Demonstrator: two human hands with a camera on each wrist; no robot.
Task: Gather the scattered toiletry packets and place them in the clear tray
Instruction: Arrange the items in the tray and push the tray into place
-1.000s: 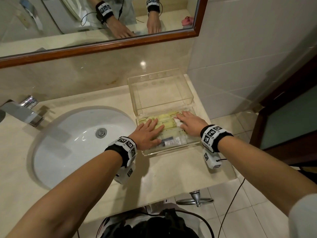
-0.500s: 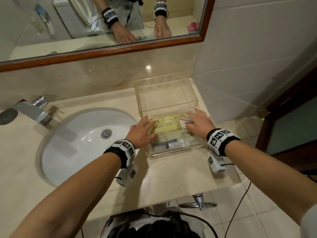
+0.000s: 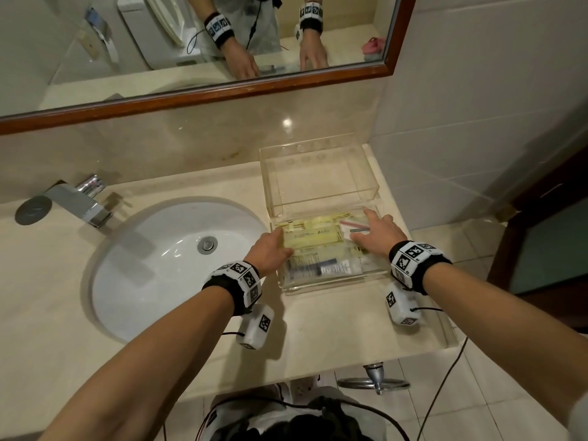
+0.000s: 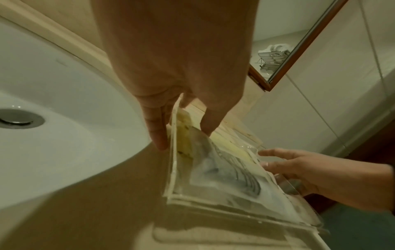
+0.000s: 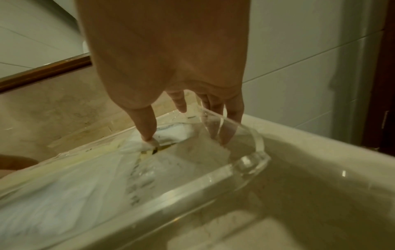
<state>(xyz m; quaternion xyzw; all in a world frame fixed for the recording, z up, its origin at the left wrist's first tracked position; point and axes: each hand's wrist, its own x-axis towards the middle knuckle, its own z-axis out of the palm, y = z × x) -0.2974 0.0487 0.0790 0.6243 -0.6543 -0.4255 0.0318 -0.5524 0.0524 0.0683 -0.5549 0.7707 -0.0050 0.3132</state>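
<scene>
The clear tray [image 3: 332, 284] sits on the counter, right of the sink. Several packets lie flat in it: yellow packets [image 3: 313, 238] at the back and a clear packet [image 3: 323, 268] with a dark item at the front. My left hand [image 3: 280, 240] lies at the tray's left wall [image 4: 174, 152] with straight fingers, one finger [image 4: 158, 135] outside the wall and the others inside. My right hand [image 3: 366, 227] lies open over the tray's right end. Its thumb [image 5: 147, 128] presses on a white packet [image 5: 192, 152], and its outer fingers hang beside the right wall.
A second clear box [image 3: 318, 179] stands just behind the tray, against the backsplash. The white sink [image 3: 152, 268] and the chrome faucet [image 3: 79, 202] are to the left. A tiled wall [image 3: 477, 138] borders the counter on the right. The counter's front edge [image 3: 318, 364] is near.
Both hands have slid apart, from flat on the middle of the packets out to the tray's left and right sides. The packets stay in the tray.
</scene>
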